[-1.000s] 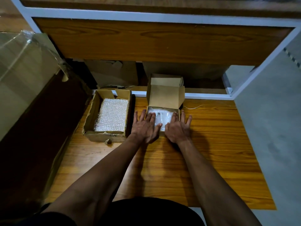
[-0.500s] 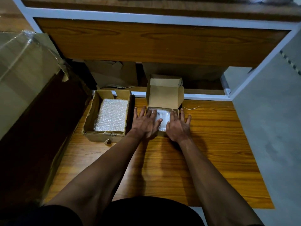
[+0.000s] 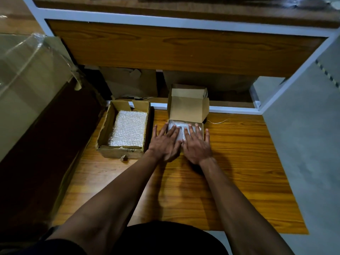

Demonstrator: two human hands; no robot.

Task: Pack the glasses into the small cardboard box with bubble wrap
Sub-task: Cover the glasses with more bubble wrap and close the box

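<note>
At the bottom of the frame, two bare forearms reach up from the person's dark clothing across the wooden tabletop [image 3: 230,162]. Mid-frame, left hand [image 3: 166,142] and right hand [image 3: 196,144] lie side by side, thumbs nearly touching, palms down. Grip on both: none, fingers straight and slightly spread, pressing flat on the bubble wrap [image 3: 181,127] that fills the small cardboard box [image 3: 187,107]. Outer fingers of each hand overhang the box's side walls. Glasses not visible; can't tell if they're under the wrap. Box sits centre frame, lid standing upright behind the hands, flaps out. Just left of it, apart, a larger open cardboard box [image 3: 105,129] holds a stack of bubble wrap sheets [image 3: 128,130]. A thin wire [image 3: 218,122] lies on the tabletop right of the small box. Further up, a white-framed shelf [image 3: 184,21] with a wood panel; plastic-covered carton [image 3: 27,80] upper left.
</note>
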